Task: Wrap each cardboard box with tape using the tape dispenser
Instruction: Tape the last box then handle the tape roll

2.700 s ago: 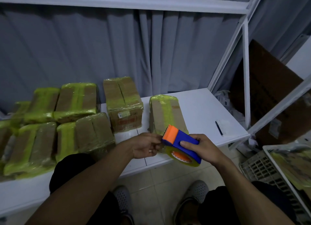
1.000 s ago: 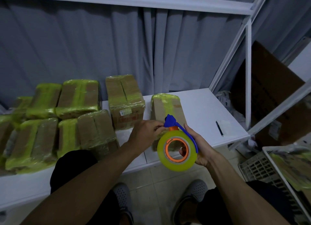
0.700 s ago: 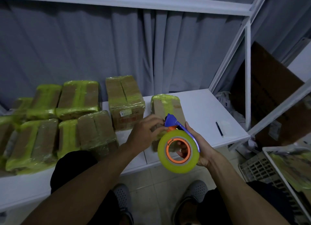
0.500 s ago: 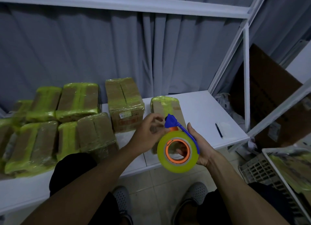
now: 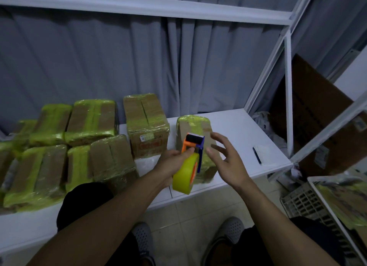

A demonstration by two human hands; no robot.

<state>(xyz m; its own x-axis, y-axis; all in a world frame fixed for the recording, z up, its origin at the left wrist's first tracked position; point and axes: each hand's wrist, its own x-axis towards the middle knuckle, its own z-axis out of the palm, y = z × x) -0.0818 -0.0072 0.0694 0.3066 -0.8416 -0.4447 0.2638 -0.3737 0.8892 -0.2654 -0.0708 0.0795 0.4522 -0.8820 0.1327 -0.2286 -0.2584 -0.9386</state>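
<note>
Yellow tape sits as a fat roll point(image 5: 183, 176) in the orange-and-blue tape dispenser point(image 5: 193, 143), which the left hand point(image 5: 171, 161) holds at centre frame, its grip closed round the orange handle. Just to the right, the right hand point(image 5: 228, 163) has its grip wide open, fingers spread and holding nothing; whether a fingertip brushes the dispenser I cannot tell. Directly behind both hands, a cardboard box point(image 5: 193, 124) bound in yellow-green tape lies on the white tabletop point(image 5: 234, 126). Another taped box point(image 5: 147, 124) stands left of it, and a pile of wrapped boxes point(image 5: 89, 116) fills the left of the frame. A pen point(image 5: 256, 155) lies near the tabletop's right edge, and a grey curtain point(image 5: 119, 57) hangs behind.
</note>
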